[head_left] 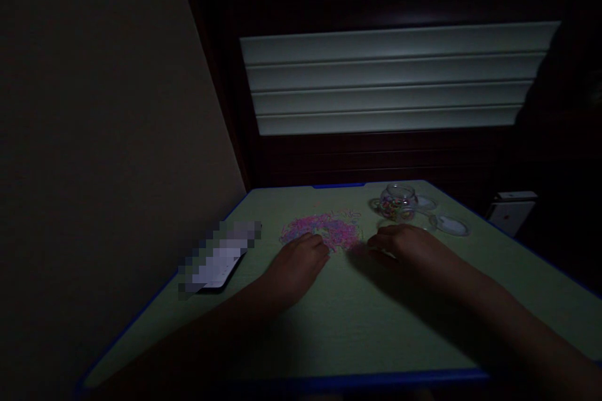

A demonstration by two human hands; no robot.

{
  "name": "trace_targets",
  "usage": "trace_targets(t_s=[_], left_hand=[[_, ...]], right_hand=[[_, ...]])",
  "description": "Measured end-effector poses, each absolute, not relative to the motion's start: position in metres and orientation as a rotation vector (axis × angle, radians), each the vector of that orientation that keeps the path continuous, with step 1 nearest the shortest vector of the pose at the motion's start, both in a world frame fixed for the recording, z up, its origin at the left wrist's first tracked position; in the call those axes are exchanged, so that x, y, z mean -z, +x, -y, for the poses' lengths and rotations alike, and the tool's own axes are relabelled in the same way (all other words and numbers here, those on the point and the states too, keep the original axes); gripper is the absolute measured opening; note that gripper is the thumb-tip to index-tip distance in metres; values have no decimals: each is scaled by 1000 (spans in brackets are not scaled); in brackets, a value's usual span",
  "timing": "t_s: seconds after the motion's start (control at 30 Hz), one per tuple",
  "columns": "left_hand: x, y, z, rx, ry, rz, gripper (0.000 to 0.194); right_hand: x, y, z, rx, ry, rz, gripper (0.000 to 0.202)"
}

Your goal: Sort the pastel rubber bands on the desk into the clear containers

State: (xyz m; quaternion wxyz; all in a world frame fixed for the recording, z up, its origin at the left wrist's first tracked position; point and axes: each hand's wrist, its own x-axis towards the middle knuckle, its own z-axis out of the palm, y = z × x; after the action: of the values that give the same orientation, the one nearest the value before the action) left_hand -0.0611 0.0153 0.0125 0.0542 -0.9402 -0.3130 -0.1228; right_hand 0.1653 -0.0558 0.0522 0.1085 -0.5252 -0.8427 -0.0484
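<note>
A loose pile of small coloured rubber bands, mostly pink and purple, lies spread on the light green table. My left hand rests at the near edge of this pile, its fingers curled down into the bands. Just right of the pile is my right hand, with fingers bent and drawn close to the thumb. Anything in either hand's fingertips is hidden or too small to make out. Behind my right hand stands a clear round jar, uncovered, with multicoloured bands inside.
Clear round lids or dishes, one a pale-centred disc, lie around the jar. A phone, partly blurred out, lies at the left. A wall borders the table's left side, and a white box stands beyond its right edge. The light is dim.
</note>
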Motion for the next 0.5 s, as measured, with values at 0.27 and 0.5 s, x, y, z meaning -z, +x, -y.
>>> trace_targets(t_s=[0.27, 0.5], left_hand=[[-8, -61, -18, 337, -2807, 916, 21], [-5, -58, -19, 317, -2738, 887, 21]], right_hand=[[-53, 164, 56, 140, -1558, 2477, 21], [-50, 165, 54, 151, -1531, 2477, 22]])
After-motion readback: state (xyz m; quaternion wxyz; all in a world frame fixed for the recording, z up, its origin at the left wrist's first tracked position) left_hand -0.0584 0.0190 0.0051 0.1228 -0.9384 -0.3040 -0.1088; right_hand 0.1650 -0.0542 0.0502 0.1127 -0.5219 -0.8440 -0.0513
